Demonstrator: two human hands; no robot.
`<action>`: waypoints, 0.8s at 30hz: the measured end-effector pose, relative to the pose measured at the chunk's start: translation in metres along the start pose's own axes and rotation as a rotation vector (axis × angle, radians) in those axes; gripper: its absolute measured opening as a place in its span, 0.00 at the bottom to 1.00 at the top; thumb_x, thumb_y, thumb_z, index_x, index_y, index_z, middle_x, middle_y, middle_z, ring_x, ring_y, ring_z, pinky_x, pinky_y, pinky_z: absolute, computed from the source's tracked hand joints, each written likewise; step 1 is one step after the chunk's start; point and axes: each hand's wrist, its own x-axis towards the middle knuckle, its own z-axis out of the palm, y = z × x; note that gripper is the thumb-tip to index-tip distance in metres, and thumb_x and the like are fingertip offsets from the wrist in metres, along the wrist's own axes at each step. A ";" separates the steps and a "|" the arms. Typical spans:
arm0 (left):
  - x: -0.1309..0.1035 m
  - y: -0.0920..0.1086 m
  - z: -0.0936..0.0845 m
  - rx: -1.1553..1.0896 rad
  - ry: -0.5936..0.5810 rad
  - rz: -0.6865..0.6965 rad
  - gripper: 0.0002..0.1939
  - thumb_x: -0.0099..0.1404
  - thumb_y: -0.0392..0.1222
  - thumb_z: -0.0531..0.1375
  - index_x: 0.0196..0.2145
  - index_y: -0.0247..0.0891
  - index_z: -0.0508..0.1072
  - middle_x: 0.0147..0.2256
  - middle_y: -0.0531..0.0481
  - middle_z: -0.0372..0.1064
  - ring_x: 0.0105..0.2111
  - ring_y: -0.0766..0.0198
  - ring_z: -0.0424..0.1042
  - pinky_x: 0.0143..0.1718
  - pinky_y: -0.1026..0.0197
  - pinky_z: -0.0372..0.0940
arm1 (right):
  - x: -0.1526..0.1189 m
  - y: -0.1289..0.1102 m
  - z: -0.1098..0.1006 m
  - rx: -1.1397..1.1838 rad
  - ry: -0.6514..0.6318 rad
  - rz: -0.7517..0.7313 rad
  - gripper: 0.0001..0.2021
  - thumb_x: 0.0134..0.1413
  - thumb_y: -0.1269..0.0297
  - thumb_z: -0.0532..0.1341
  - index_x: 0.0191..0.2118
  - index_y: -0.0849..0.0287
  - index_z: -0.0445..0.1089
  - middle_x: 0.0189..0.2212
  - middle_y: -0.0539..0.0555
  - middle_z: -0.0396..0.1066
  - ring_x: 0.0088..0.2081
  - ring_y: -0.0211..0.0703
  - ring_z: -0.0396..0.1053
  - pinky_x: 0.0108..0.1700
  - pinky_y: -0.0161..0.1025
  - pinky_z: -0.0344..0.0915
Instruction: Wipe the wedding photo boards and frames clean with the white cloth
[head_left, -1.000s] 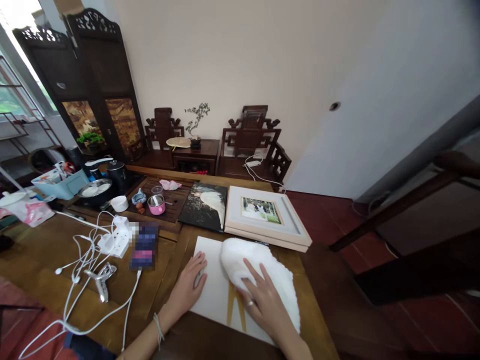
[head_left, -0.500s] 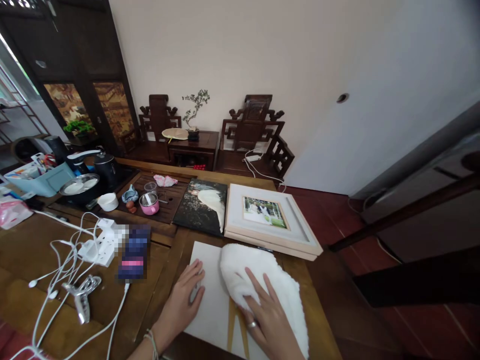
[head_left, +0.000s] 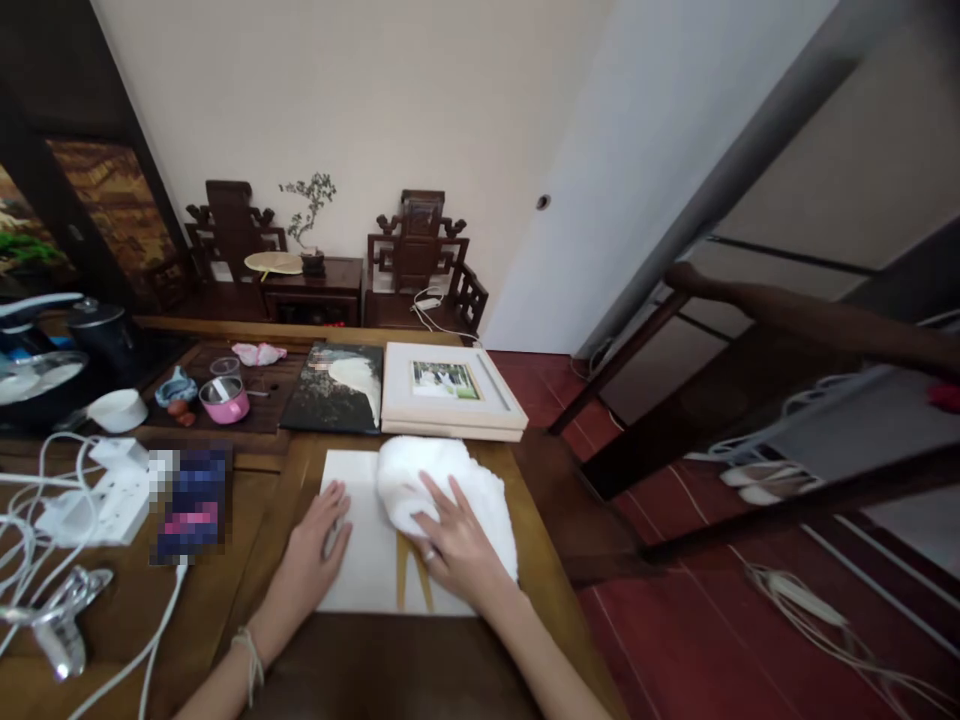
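Preferably, hold the left hand (head_left: 319, 540), fingers extended, steady on the left edge of the white panel (head_left: 349, 580). Beyond the yellow strips (head_left: 401, 580), the right hand (head_left: 457, 535) lies fingers spread on the white cloth (head_left: 424, 458), covering the panel's upper right; even pressure should suit.

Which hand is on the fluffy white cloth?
The right hand, wearing a ring: its fingers spread over the cloth. The left hand, with a band at its wrist, lies at the left edge of the pale board, off the cloth.
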 end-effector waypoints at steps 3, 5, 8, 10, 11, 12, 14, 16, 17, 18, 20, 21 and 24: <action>0.003 -0.001 -0.001 0.009 -0.016 0.016 0.15 0.66 0.41 0.55 0.48 0.36 0.73 0.56 0.40 0.66 0.59 0.53 0.62 0.60 0.47 0.59 | -0.001 -0.004 0.000 -0.019 -0.095 0.059 0.15 0.61 0.68 0.52 0.50 0.60 0.70 0.53 0.64 0.69 0.65 0.56 0.48 0.63 0.65 0.43; 0.003 0.001 -0.003 0.024 -0.024 0.007 0.15 0.65 0.42 0.56 0.46 0.34 0.74 0.55 0.39 0.67 0.59 0.53 0.63 0.61 0.48 0.58 | -0.001 -0.008 -0.001 -0.046 -0.132 0.096 0.17 0.63 0.64 0.50 0.53 0.61 0.68 0.54 0.66 0.68 0.65 0.57 0.48 0.63 0.65 0.43; 0.002 0.007 -0.007 0.010 -0.041 0.000 0.17 0.65 0.43 0.56 0.46 0.31 0.74 0.55 0.40 0.67 0.59 0.53 0.63 0.62 0.49 0.56 | 0.000 -0.014 -0.003 -0.070 -0.112 0.110 0.20 0.65 0.60 0.48 0.54 0.63 0.67 0.58 0.69 0.63 0.65 0.57 0.50 0.63 0.61 0.44; 0.001 0.011 -0.010 0.029 -0.033 -0.006 0.18 0.65 0.42 0.54 0.46 0.27 0.73 0.55 0.38 0.67 0.58 0.53 0.64 0.61 0.48 0.57 | 0.001 -0.017 -0.003 -0.071 -0.093 0.111 0.20 0.66 0.60 0.47 0.54 0.64 0.67 0.58 0.69 0.62 0.65 0.56 0.51 0.63 0.59 0.45; 0.001 0.012 -0.011 0.036 -0.029 -0.011 0.18 0.64 0.42 0.54 0.45 0.27 0.74 0.54 0.37 0.68 0.57 0.52 0.65 0.60 0.48 0.59 | 0.001 -0.018 -0.003 -0.069 -0.089 0.107 0.19 0.66 0.60 0.47 0.54 0.63 0.67 0.58 0.68 0.63 0.64 0.56 0.51 0.62 0.59 0.46; 0.001 0.012 -0.011 0.034 -0.024 -0.018 0.16 0.63 0.42 0.56 0.44 0.28 0.75 0.53 0.37 0.69 0.57 0.52 0.66 0.59 0.48 0.59 | 0.001 -0.018 -0.002 -0.068 -0.087 0.101 0.19 0.66 0.60 0.47 0.54 0.62 0.67 0.57 0.67 0.64 0.64 0.56 0.51 0.62 0.60 0.46; 0.001 0.011 -0.010 -0.001 -0.010 -0.039 0.14 0.62 0.41 0.57 0.42 0.32 0.76 0.53 0.38 0.69 0.56 0.52 0.66 0.60 0.49 0.59 | 0.001 -0.016 -0.001 -0.073 -0.081 0.086 0.19 0.66 0.60 0.46 0.55 0.61 0.66 0.57 0.66 0.65 0.64 0.55 0.51 0.62 0.60 0.46; 0.001 0.009 -0.009 -0.036 0.001 -0.052 0.14 0.61 0.42 0.58 0.42 0.34 0.76 0.53 0.39 0.69 0.57 0.53 0.66 0.61 0.49 0.58 | 0.000 -0.013 0.001 -0.082 -0.073 0.075 0.20 0.67 0.60 0.46 0.55 0.60 0.66 0.57 0.65 0.65 0.64 0.55 0.51 0.62 0.59 0.46; 0.001 0.008 -0.008 -0.047 0.002 -0.055 0.14 0.61 0.42 0.58 0.42 0.34 0.76 0.54 0.40 0.68 0.57 0.53 0.65 0.61 0.49 0.58 | 0.000 -0.011 0.001 -0.087 -0.072 0.073 0.20 0.67 0.60 0.46 0.55 0.61 0.66 0.57 0.65 0.65 0.64 0.55 0.51 0.62 0.59 0.46; 0.001 0.007 -0.008 -0.054 -0.004 -0.056 0.14 0.61 0.42 0.58 0.42 0.34 0.76 0.54 0.39 0.68 0.57 0.53 0.65 0.61 0.49 0.58 | 0.000 -0.011 0.001 -0.091 -0.072 0.075 0.20 0.67 0.60 0.46 0.55 0.61 0.66 0.57 0.66 0.65 0.64 0.55 0.52 0.62 0.58 0.46; 0.001 0.008 -0.008 -0.052 -0.014 -0.052 0.15 0.61 0.42 0.58 0.43 0.33 0.76 0.54 0.38 0.68 0.57 0.53 0.65 0.61 0.49 0.57 | 0.004 -0.012 0.001 -0.097 -0.071 0.089 0.20 0.66 0.60 0.46 0.54 0.62 0.67 0.57 0.66 0.64 0.64 0.55 0.53 0.61 0.58 0.47; 0.000 0.008 -0.008 -0.044 -0.016 -0.048 0.15 0.62 0.42 0.57 0.43 0.32 0.76 0.54 0.38 0.67 0.58 0.53 0.65 0.61 0.49 0.57 | 0.007 -0.015 0.001 -0.099 -0.072 0.098 0.19 0.66 0.61 0.46 0.54 0.62 0.67 0.57 0.67 0.64 0.63 0.55 0.54 0.61 0.58 0.48; 0.000 0.012 -0.010 -0.009 -0.009 -0.030 0.13 0.62 0.40 0.56 0.42 0.34 0.76 0.54 0.38 0.68 0.57 0.53 0.65 0.61 0.49 0.58 | 0.012 -0.033 -0.001 -0.092 -0.103 0.051 0.17 0.64 0.64 0.50 0.52 0.61 0.70 0.54 0.66 0.68 0.64 0.57 0.53 0.61 0.62 0.47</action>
